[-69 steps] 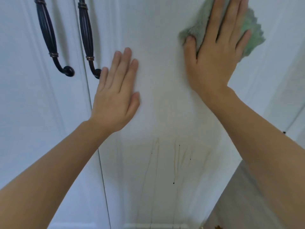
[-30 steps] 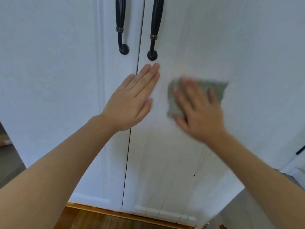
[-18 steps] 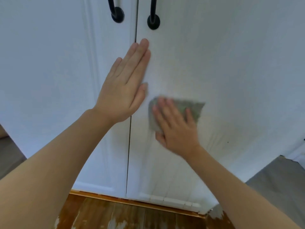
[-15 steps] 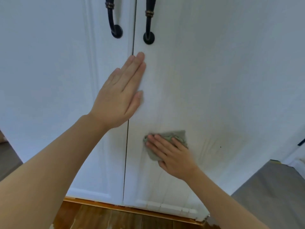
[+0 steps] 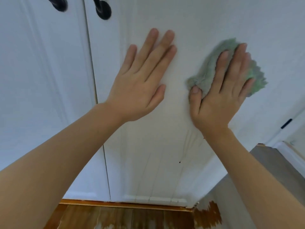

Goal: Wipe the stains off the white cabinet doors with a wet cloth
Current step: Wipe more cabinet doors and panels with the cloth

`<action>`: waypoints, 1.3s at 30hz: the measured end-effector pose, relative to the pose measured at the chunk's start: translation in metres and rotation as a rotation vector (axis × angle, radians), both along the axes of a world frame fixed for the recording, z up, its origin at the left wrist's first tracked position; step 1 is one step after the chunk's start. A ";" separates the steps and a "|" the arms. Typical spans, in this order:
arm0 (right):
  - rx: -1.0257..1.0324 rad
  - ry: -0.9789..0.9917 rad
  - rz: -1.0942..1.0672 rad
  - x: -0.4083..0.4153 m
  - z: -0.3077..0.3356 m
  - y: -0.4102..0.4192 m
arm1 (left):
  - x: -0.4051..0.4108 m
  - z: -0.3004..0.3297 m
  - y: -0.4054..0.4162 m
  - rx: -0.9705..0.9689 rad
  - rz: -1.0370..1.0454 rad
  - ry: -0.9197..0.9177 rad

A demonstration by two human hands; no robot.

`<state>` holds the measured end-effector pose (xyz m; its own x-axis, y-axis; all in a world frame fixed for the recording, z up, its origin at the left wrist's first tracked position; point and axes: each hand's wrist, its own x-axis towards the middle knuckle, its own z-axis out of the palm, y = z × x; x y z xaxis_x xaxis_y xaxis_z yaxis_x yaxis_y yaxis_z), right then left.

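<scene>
Worn wooden floor (image 5: 115, 217), grey wall (image 5: 270, 166)

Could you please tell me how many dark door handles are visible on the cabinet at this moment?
2. Only their lower ends show at the top edge: one handle on the left door, the other handle on the right door, either side of the seam. Their upper parts are cut off.

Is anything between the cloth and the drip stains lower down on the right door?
Nothing visible. The right hand presses the green cloth flat on the right door; the drip stains lie below its wrist on bare panel. The left hand rests flat beside it, off that path.
</scene>
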<state>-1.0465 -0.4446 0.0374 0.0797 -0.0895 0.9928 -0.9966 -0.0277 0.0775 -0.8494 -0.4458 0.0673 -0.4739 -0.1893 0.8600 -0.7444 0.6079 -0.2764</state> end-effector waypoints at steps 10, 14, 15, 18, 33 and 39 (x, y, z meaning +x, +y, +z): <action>0.509 0.771 0.041 -0.061 -0.132 0.042 | -0.005 -0.002 0.013 0.071 0.079 0.038; 0.341 0.440 0.068 -0.075 -0.040 0.034 | -0.032 -0.001 0.017 0.045 0.012 0.023; 0.274 0.299 0.078 -0.076 -0.018 0.028 | -0.041 0.000 0.015 0.032 0.003 0.006; 0.071 -0.097 0.170 -0.065 0.009 0.016 | -0.056 -0.001 0.006 -0.044 0.065 -0.026; 0.402 0.169 0.095 -0.074 -0.137 0.039 | -0.060 -0.008 -0.003 -0.145 0.228 -0.067; -0.006 -0.198 0.169 -0.049 -0.001 0.011 | -0.060 -0.008 -0.006 -0.161 0.213 -0.069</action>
